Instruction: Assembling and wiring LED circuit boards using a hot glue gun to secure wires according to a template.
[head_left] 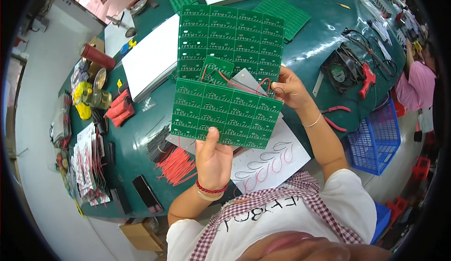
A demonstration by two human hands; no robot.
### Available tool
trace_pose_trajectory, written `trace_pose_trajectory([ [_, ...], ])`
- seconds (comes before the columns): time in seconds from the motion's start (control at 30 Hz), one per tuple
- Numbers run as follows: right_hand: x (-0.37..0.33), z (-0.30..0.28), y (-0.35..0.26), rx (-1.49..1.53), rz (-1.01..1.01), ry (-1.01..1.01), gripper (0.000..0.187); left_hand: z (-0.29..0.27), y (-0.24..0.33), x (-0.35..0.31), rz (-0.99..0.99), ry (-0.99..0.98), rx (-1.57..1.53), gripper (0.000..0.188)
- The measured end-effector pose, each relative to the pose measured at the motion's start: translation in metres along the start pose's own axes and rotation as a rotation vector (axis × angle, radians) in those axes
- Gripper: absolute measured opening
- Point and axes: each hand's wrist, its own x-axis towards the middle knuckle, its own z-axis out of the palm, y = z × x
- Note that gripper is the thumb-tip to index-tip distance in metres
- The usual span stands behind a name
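And here's the left hand (213, 162) at seven o'clock on the green front panel (223, 115), thumb pressed flat on its face, the other fingers tucked behind, holding it tilted. Up at twelve stands a second green board, the rear panel (230, 37), overlapped along its lower part. Between the two, there's a small green board (218, 66) with red wires (226, 79) curling away from it! The right hand (292, 89) is at the rear panel's four o'clock edge, thumb and fingers drawn narrow beside the wire ends; whether they grip wire or panel, I can't tell. Now around the front panel: at five o'clock, a white sheet (301, 152) with red and black wire loops; at seven, a bundle of cut red wires (176, 169); at eight, dark wires (159, 144). Red-handled pliers (336, 124) lie at three, a black fan (339, 70) at two, and a white paper stack (152, 56) at ten, all on the green table (314, 30).
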Motion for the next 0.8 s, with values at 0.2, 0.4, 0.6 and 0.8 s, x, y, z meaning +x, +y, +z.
trace_pose_trajectory([
  [0.2, 0.001, -0.004, -0.001, 0.021, -0.007, -0.002, 0.035, 0.004, 0.001, 0.0, 0.003, -0.023, -0.001, 0.033],
  [0.4, 0.006, -0.003, -0.006, 0.05, -0.022, -0.025, 0.036, 0.008, 0.003, -0.001, -0.01, -0.062, 0.003, 0.033],
  [0.6, 0.006, -0.001, -0.002, -0.011, -0.023, 0.041, 0.035, 0.01, 0.002, -0.006, 0.047, -0.048, 0.025, 0.042],
  [0.8, 0.011, -0.023, 0.0, 0.055, -0.088, 0.291, 0.029, 0.016, 0.001, -0.014, 0.089, -0.101, 0.04, 0.042],
])
